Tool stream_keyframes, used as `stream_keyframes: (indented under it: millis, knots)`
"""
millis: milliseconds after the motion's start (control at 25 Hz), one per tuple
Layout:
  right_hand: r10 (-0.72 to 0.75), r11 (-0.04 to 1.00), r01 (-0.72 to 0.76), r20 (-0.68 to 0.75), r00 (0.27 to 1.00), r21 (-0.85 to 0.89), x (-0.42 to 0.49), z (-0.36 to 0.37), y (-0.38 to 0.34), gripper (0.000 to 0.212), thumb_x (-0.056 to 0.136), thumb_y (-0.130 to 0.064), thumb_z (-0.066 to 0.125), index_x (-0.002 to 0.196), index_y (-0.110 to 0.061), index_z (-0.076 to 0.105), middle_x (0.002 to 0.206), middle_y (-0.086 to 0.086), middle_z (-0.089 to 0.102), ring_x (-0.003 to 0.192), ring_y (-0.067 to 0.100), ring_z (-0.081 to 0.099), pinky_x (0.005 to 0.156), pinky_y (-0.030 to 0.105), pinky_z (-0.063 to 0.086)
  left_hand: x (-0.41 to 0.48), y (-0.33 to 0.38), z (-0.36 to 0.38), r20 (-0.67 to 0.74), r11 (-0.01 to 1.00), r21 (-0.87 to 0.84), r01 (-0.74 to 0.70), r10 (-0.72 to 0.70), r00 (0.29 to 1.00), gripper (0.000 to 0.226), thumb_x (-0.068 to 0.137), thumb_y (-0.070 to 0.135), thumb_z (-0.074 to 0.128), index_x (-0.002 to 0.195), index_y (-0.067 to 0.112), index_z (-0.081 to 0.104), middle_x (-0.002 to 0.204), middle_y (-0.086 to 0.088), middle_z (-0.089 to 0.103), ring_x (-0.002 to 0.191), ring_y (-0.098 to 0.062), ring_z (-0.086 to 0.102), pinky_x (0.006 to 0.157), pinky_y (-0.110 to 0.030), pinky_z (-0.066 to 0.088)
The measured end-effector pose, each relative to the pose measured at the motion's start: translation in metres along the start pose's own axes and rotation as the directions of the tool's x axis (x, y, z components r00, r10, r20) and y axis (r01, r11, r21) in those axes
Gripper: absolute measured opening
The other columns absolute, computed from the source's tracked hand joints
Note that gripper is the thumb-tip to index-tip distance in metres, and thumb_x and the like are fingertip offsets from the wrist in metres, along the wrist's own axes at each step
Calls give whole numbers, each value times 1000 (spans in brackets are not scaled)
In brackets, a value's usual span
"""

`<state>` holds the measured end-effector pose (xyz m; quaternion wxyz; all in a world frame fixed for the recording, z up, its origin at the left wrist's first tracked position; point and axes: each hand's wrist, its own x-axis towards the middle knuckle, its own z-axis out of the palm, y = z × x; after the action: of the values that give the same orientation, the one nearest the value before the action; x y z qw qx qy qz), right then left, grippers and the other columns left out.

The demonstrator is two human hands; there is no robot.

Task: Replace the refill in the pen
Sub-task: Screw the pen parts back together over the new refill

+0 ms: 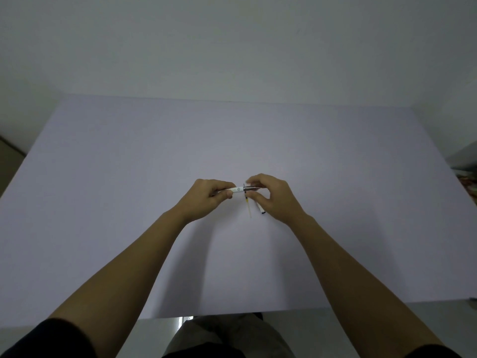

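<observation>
While both hands hold the pen above the table (129,202), I log:
Left hand (206,196): clenched on white pen barrel (238,189).
Right hand (272,196): pinching metal tip section (251,187), 3 o'clock of barrel.
Refill (248,206): on the table, 6 o'clock of the joint.
White piece (260,208): beside the refill; identity unclear.
Risk: twisting off-axis could jam the joint or drop the tip.

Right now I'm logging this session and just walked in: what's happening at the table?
A person is working on a pen over a pale table. The left hand grips the white pen barrel; the right hand pinches the metallic tip section at the barrel's end. A thin yellowish refill and a white cap-like piece lie just below the hands.
</observation>
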<state>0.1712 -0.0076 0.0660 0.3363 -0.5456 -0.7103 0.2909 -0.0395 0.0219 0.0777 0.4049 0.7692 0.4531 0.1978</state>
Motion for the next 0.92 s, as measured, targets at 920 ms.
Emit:
stream_keyframes:
  millis: [920]
  knots:
    - [-25, 999, 25, 12, 1000, -19, -2, 1, -4, 15, 83, -22, 67, 96, -14, 66, 90, 4, 71, 85, 13, 65, 79, 27, 53, -7, -5, -2, -18, 999, 20, -27, 28, 999, 17, 93, 25, 53, 99, 24, 69, 72, 2, 64, 55, -5, 44, 55, -15, 35]
